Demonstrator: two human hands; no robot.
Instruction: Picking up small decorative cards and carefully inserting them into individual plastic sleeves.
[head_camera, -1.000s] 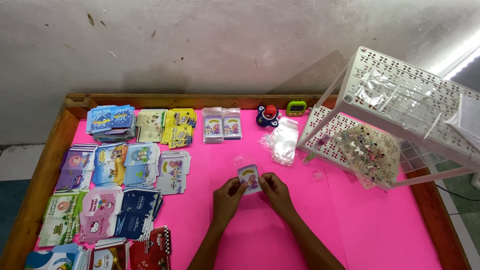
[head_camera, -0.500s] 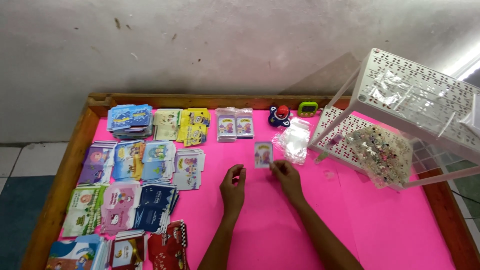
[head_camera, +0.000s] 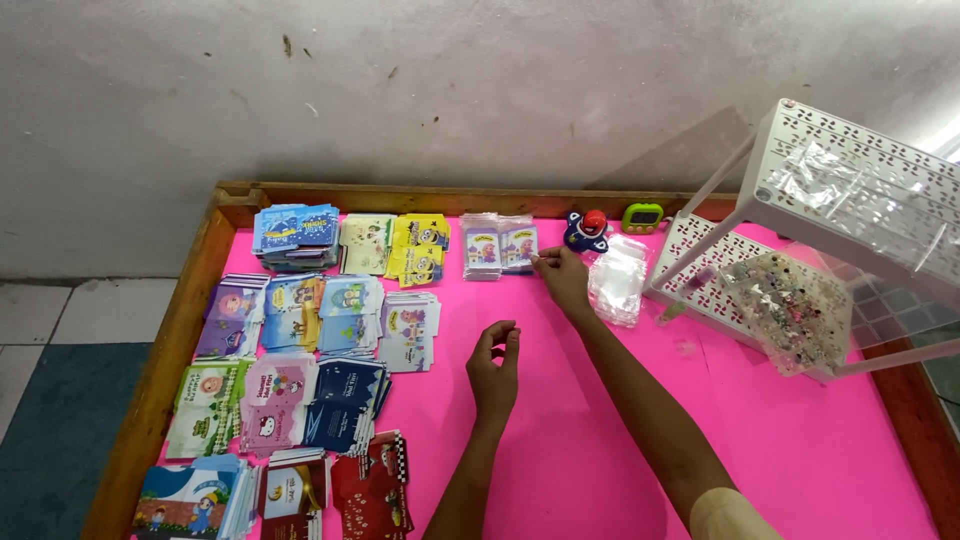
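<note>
Hovering mid-table with nothing in it, the left hand (head_camera: 496, 362) curls thumb and fingers loosely apart, while the right hand (head_camera: 562, 277) pinches the edge of the small purple card packet (head_camera: 518, 246) near the table's far edge (head_camera: 440, 196). Laying it well likely means squaring it against the neighbouring packet (head_camera: 482, 250) — the fingertips (head_camera: 541, 260) touch its right edge, clear plastic sleeves (head_camera: 617, 278) just beyond.

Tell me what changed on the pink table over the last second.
The right hand carried the small card away from the person to the two clear-sleeved stacks at the far edge, where it now touches them. The left hand let go and hangs empty, fingers curled. The card piles and white rack stayed put.
</note>
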